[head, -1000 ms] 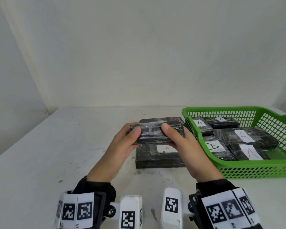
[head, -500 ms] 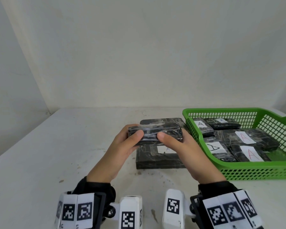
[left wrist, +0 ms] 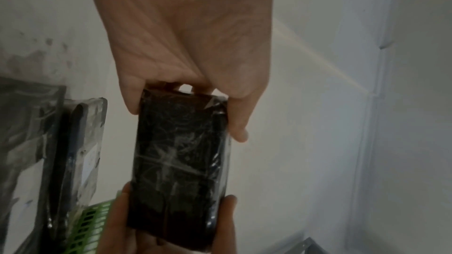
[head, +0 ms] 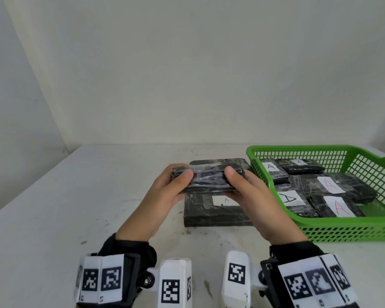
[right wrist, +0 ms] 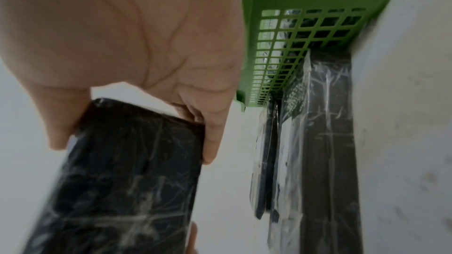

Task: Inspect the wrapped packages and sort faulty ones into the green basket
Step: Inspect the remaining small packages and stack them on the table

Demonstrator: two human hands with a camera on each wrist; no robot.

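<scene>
I hold a small black package wrapped in clear film above the table, one end in each hand. My left hand grips its left end, thumb on the near face. My right hand grips the right end the same way. No label shows on the faces turned to me. Under it lies a larger black wrapped package with a white label marked A. Another flat black package lies behind. The green basket stands at the right.
Several black wrapped packages with white A labels lie inside the basket. The basket's left wall sits close against the packages on the table. The white table meets a plain wall at the back.
Both hands have turned the small package and shifted it slightly left and up. The thumbs have slid along its near face.
</scene>
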